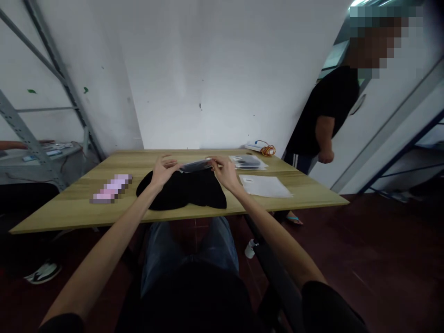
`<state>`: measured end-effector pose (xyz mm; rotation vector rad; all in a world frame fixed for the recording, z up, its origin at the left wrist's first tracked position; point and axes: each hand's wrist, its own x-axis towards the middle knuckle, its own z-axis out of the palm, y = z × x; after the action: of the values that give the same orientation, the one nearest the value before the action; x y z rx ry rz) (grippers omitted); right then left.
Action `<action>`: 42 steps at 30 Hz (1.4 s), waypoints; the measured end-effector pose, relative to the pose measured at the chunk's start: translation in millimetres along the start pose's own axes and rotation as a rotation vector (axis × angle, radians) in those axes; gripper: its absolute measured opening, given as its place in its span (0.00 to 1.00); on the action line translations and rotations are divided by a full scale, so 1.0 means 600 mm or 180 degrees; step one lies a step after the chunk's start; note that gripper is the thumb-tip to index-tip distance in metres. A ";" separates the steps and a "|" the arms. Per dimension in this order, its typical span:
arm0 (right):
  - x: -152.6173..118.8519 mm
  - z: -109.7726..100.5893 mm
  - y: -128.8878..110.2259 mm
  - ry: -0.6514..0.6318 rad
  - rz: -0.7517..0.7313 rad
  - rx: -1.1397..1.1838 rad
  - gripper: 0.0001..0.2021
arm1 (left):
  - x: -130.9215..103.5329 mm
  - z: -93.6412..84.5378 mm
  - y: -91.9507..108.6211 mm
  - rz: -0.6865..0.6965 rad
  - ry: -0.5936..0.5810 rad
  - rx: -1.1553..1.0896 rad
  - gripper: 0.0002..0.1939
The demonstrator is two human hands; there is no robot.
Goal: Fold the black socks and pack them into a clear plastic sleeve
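Both my hands reach over a heap of black cloth [183,192] lying on the wooden table [83,203]. Between them they hold a flat clear plastic packet [196,165] with something dark inside, just above the cloth's far edge. My left hand [163,170] grips the packet's left end, my right hand [225,172] its right end.
A stack of similar filled packets [247,161] and an empty clear bag [265,186] lie to the right. A blurred pink object [111,188] lies left. An orange cable coil [268,150] sits at the far edge. A person in black [324,115] stands at the right corner. Metal shelving [33,138] stands left.
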<state>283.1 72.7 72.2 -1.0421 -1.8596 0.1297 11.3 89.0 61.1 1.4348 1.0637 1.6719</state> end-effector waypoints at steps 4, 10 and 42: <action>-0.052 0.010 -0.010 -0.0027 -0.0151 0.0096 0.15 | -0.037 0.012 0.044 0.0765 -0.0583 0.0998 0.21; -0.087 0.007 -0.040 -0.0160 -0.0227 -0.0405 0.15 | -0.094 0.052 0.093 0.1841 -0.1450 0.2036 0.09; -0.070 -0.006 -0.013 0.0345 0.0208 -0.0236 0.16 | -0.020 -0.100 0.025 0.1631 -0.1219 0.2443 0.11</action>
<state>288.6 36.9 48.9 -1.1391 -1.7445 0.0421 -45.8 62.8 65.9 2.5790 1.2376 1.2336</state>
